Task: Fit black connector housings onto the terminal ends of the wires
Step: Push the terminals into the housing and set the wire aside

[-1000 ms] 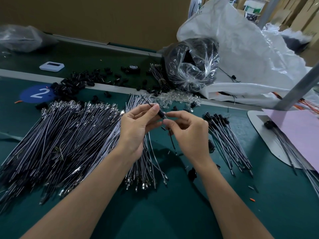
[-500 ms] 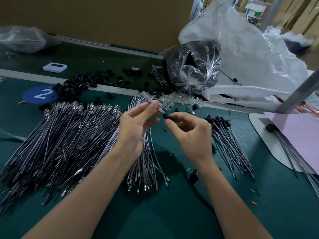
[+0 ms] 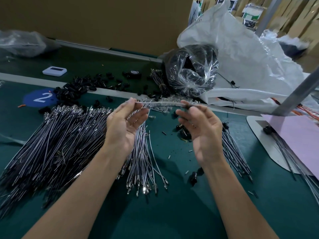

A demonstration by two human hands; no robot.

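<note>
Mid-frame, above green table (image 3: 172,213): my left hand (image 3: 125,125) pinches end of one wire (image 3: 164,102), right hand (image 3: 203,133) pinches its one black housing (image 3: 188,106); wire runs left-right, housing end toward frame right.

Bare left hand (image 3: 124,125) and right hand (image 3: 205,133), bare forearms

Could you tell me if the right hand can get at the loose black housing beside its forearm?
Probably not at once: the right hand pinches a wire held with the left hand. The loose housing itself lies uncovered on the mat.
</note>
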